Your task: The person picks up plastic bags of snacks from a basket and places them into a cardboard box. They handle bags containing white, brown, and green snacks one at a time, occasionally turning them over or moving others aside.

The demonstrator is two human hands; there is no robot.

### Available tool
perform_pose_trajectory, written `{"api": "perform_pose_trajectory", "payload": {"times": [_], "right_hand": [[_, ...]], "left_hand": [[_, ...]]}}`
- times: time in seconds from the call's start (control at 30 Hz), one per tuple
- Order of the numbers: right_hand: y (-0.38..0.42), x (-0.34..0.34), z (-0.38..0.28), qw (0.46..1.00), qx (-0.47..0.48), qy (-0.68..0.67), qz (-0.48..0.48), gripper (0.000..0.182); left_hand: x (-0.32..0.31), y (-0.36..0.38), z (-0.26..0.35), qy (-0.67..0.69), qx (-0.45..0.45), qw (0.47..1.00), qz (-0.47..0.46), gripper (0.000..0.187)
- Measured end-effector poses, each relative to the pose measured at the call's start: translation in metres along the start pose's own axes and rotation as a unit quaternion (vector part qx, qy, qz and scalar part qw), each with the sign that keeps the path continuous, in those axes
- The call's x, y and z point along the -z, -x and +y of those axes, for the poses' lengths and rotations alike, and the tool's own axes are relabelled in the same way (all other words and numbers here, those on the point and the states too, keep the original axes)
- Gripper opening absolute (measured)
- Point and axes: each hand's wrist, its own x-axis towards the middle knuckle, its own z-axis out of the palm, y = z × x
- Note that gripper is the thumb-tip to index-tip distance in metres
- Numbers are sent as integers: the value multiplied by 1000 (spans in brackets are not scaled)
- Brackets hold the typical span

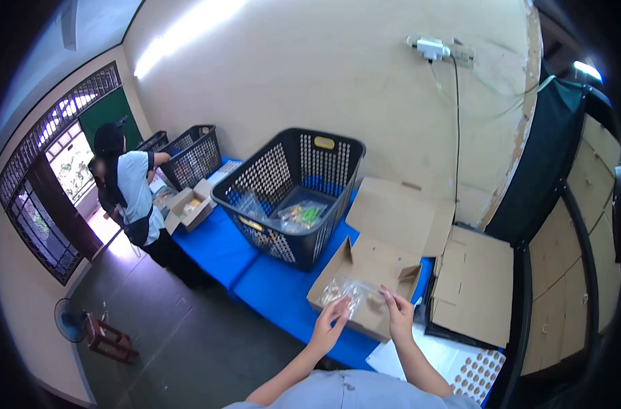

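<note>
Over an open cardboard box (382,255) I hold a small clear plastic bag (355,290) with pale contents. My left hand (331,325) is closed on the bag's left side. My right hand (399,313) pinches the bag's right edge between thumb and fingers. The bag hangs just above the near part of the box, and its exact contents are too small to make out. The box lid is folded back towards the wall.
Left of the box stands a large black basket (293,249) holding bagged items, on a blue-covered table (276,286). Flat cardboard (474,283) is stacked at right, near a sticker sheet (477,375). A person (133,184) works by farther baskets; a fan (70,320) stands on the floor.
</note>
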Motion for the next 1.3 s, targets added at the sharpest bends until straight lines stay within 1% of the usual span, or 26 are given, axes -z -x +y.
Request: {"api": "perform_pose_trajectory", "payload": {"times": [0.07, 0.1, 0.13, 0.17, 0.2, 0.23, 0.27, 0.37, 0.4, 0.5, 0.53, 0.57, 0.67, 0.7, 0.77, 0.8, 0.83, 0.9, 0.93, 1.03, 1.07, 1.1, 1.17, 1.2, 1.23, 1.3], "right_hand": [[14, -12, 7, 999, -18, -12, -39, 28], [19, -18, 7, 997, -23, -21, -75, 27], [25, -24, 0, 994, 62, 10, -94, 25], [29, -27, -4, 994, 62, 9, -93, 25], [31, -29, -7, 992, 87, 37, -78, 25], [33, -31, -9, 990, 111, 65, -63, 25], [36, -33, -10, 989, 104, 104, 15, 25], [23, -10, -11, 969, 177, 167, -37, 23], [20, 0, 18, 998, 17, 20, -61, 25], [15, 12, -3, 998, -1, -28, -57, 24], [14, 11, -10, 994, -53, -88, -33, 21], [14, 9, -15, 994, -52, -86, -32, 21], [11, -1, -12, 983, -33, -52, -171, 27], [9, -7, -8, 983, -35, -50, -170, 27], [10, -19, 2, 982, -18, -65, -174, 25], [11, -23, 11, 987, -11, -29, -159, 26], [12, -29, 11, 987, -15, -27, -158, 26], [10, -43, 7, 983, -107, -149, -9, 30], [6, -44, 7, 984, -102, -148, -5, 30], [-7, -50, 16, 992, -77, -91, 37, 37], [-9, -56, 20, 994, -73, -81, 27, 36], [-7, -65, 22, 994, -70, -80, 30, 36], [-3, -84, 28, 997, -67, -22, -4, 32], [-1, -87, 45, 999, -29, -3, -19, 32], [-8, -93, 34, 1000, -23, -1, -16, 32], [-11, -104, 13, 984, 95, 142, -39, 38]], "left_hand": [[-9, 1, 16, -106, -68, 990, -56, 56], [-12, 6, 12, -106, -61, 991, -56, 56], [-13, 7, 7, -131, -77, 987, -60, 61], [-15, 5, 1, -156, -95, 981, -65, 67], [-19, 7, 0, -67, -32, 997, -22, 52], [-17, 7, 0, -68, -34, 997, -25, 52], [-14, 8, 0, -39, -2, 998, -42, 43], [-18, 12, 11, 0, 34, 998, -46, 33], [-19, 13, 12, 6, 36, 999, -31, 33], [-11, 6, 4, 46, 46, 994, -90, 36], [-8, 2, 1, 48, 44, 994, -92, 36], [-5, -2, -2, 50, 37, 994, -90, 39], [8, -11, -21, 27, 10, 995, -93, 43], [13, -14, -20, -3, -10, 995, -97, 44], [29, -19, -17, 67, 45, 991, -106, 44], [34, -21, -9, 136, 98, 979, -114, 44], [34, -25, 4, 138, 102, 978, -115, 44], [35, -38, 28, 125, 27, 992, -20, 40], [44, -45, 25, 102, 5, 994, -26, 31], [66, -66, 5, -2, -70, 991, -115, 27], [69, -70, -8, 4, -35, 986, -162, 38], [67, -71, -9, 5, -37, 986, -165, 38], [57, -71, -2, 12, 24, 983, -180, 55], [56, -72, 1, 74, 35, 979, -185, 68], [57, -74, -3, 14, -12, 985, -169, 66], [59, -73, -11, 102, 55, 983, -145, 50]]}}
